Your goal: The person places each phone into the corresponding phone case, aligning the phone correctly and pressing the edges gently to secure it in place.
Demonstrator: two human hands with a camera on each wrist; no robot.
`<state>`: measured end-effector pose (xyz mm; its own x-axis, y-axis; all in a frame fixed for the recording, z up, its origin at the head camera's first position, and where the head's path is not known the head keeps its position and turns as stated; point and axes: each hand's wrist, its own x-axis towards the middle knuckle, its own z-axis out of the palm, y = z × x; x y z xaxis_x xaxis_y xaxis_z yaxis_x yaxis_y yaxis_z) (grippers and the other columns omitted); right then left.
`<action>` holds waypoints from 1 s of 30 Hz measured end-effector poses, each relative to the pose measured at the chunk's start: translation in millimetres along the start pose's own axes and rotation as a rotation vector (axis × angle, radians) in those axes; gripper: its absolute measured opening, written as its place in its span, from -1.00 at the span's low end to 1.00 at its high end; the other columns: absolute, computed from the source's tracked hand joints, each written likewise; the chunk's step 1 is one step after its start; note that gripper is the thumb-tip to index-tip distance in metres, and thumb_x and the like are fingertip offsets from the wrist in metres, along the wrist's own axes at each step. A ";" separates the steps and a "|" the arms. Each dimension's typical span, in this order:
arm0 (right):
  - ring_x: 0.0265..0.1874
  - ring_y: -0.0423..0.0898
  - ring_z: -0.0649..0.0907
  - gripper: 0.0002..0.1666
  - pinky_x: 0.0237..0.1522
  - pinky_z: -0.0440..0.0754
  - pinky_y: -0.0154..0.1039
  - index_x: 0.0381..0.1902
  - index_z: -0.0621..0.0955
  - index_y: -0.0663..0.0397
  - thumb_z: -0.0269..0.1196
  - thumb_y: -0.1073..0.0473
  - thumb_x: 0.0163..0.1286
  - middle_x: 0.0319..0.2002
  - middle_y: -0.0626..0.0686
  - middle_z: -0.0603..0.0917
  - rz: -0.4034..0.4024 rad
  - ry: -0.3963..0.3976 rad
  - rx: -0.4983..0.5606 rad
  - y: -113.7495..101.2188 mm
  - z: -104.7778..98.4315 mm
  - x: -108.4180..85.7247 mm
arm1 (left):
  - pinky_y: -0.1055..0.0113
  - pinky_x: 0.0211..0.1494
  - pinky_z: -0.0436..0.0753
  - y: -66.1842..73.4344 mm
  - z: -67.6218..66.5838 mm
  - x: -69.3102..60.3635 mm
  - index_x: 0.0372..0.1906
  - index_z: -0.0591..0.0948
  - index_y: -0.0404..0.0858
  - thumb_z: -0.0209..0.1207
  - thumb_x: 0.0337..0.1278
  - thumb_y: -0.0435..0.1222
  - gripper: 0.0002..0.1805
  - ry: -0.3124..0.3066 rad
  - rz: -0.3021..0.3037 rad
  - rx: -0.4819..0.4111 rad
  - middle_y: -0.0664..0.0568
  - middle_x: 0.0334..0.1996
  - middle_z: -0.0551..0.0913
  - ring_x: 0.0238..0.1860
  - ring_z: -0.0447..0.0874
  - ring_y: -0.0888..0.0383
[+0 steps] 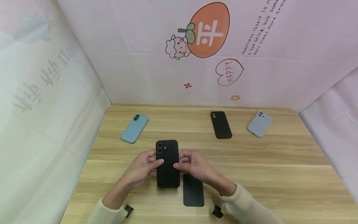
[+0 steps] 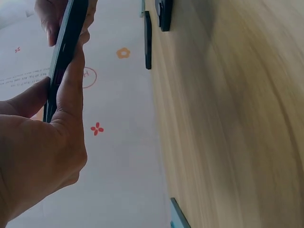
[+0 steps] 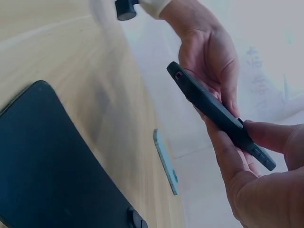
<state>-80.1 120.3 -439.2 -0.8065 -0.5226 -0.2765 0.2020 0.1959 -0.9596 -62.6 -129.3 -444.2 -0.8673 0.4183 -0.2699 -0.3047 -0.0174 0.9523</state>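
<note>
Above the bench (image 1: pixel 265 174), a black phone (image 1: pixel 168 172) was held by left hand (image 1: pixel 140 168) and right hand (image 1: pixel 197 165). Close handling was judged underway; next, even pressure seemed needed.

Left hand (image 1: pixel 141 167) and right hand (image 1: pixel 198 164) bare. Left sleeve (image 1: pixel 107 214) (7 o'clock, head view) and right sleeve (image 1: pixel 249 205) (5 o'clock): plain cream, cuffs short of the hands. Small black left wrist unit (image 1: pixel 128 211) at cuff's 3 o'clock, rounded end. Black right wrist unit (image 1: pixel 217 211) at cuff's 8 o'clock, yellow bit (image 1: pixel 223 212) alongside.
</note>
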 end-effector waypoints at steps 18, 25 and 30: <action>0.02 0.36 0.77 -0.61 0.06 0.77 0.13 0.17 0.56 0.57 0.17 0.26 0.65 -0.03 0.38 0.78 -0.009 -0.160 -0.031 6.1 -21.5 1.9 | -0.03 0.00 0.81 -15.2 -44.7 -12.0 0.32 0.42 -0.65 0.10 0.58 -0.44 -0.59 -0.054 -0.098 0.072 -0.37 0.04 0.75 0.00 0.83 -0.19; -0.03 0.21 0.81 -0.62 0.00 0.81 0.05 0.17 0.59 0.52 0.16 0.23 0.67 -0.04 0.35 0.79 -0.032 -0.084 -0.138 10.0 -50.6 -1.9 | -0.02 -0.03 0.82 -22.1 -57.1 -15.1 0.30 0.43 -0.66 0.09 0.56 -0.48 -0.60 -0.017 -0.143 0.093 -0.36 -0.01 0.78 -0.01 0.84 -0.18; -0.04 0.16 0.81 -0.61 -0.02 0.82 -0.02 0.17 0.61 0.49 0.19 0.19 0.66 -0.03 0.31 0.80 -0.020 0.000 -0.206 14.5 -70.9 -4.2 | -0.01 -0.05 0.82 -24.4 -62.4 -15.9 0.29 0.45 -0.67 0.08 0.56 -0.49 -0.62 -0.021 -0.156 0.117 -0.36 -0.05 0.79 -0.04 0.85 -0.18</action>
<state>-113.2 184.1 -448.2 -0.8094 -0.5278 -0.2574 0.0678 0.3515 -0.9337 -65.9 -192.2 -472.0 -0.8044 0.4266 -0.4135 -0.3856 0.1546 0.9096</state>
